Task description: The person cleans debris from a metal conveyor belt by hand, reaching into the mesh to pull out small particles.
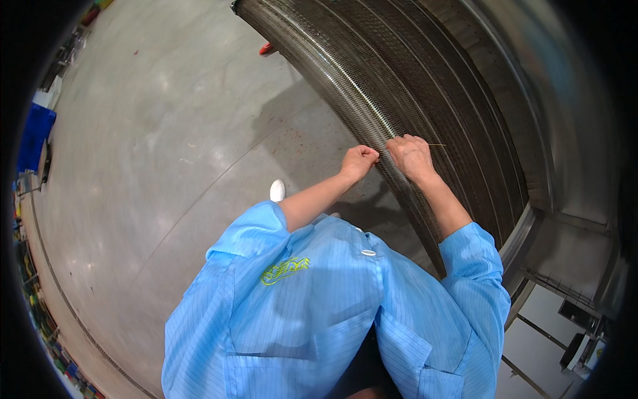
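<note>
A wide metal mesh conveyor belt curves past on the right, with lighter lines running along it. At its near rounded edge my left hand has thumb and fingertips pinched together; whether something small sits between them is hidden. Just right of it, my right hand is over the mesh with fingers curled down. From behind its knuckles a thin yellowish stick or wire sticks out to the right, apparently held in that hand. The fingertips of the right hand are partly hidden.
Sheet-metal housing borders the belt's far side. Small reddish bits lie on the grey concrete floor. A red object shows under the belt. Blue bins and several colourful items line the left rim.
</note>
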A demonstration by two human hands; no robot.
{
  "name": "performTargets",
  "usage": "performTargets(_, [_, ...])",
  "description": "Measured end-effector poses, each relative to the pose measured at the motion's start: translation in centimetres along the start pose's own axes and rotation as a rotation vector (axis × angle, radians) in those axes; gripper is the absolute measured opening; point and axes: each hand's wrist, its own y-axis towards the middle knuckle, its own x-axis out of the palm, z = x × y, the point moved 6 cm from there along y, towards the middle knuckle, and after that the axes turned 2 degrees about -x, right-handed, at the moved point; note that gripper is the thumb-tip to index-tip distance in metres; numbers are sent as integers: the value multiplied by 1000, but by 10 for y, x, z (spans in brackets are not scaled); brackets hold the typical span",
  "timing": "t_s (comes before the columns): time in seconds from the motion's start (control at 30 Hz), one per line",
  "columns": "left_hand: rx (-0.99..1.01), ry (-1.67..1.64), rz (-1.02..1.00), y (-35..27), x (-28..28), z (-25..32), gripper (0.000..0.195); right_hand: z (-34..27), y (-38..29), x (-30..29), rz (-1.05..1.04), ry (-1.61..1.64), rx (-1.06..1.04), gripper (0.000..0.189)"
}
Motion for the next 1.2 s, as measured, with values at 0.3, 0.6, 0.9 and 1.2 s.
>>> performTargets(0.3, [-38,-36,-2,1,-2,-3,9,12,6,8,-27,165,87,11])
performTargets(0.6, [-52,-95,-14,-2,-1,4,9,9,5,-1,-9,193,87,12])
performTargets(0.9, [-33,-76,-2,0,-2,2,10,-14,3,2,30,-59,-63,3])
performTargets(1.2, [-61,-117,-8,-2,-3,3,10,8,5,11,7,206,64,11])
